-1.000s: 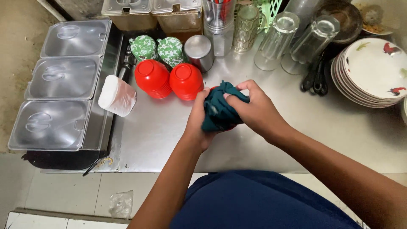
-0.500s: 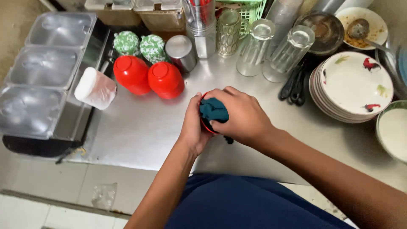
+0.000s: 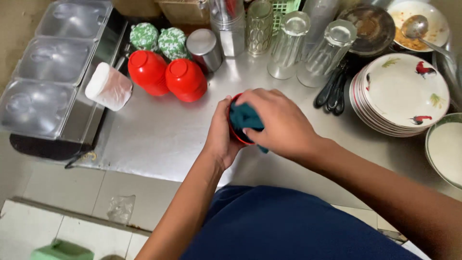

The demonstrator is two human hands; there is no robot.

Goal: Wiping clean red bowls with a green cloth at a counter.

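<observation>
Hands (image 3: 255,127) gripping red cup (image 3: 234,130), teal cloth (image 3: 244,117) inside

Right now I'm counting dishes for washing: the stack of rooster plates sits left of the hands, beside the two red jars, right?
Not quite. The plates sit to the right of the hands, by the glasses; the head view shows it. The red jars stand on the left, apart from them.

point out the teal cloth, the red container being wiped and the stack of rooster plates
teal cloth (image 3: 243,117), head view, on the bunched fabric under the right hand's fingers
red container (image 3: 233,131), head view, on its red rim between the two hands
stack of rooster plates (image 3: 403,91), head view, on the top plate's white centre
</observation>
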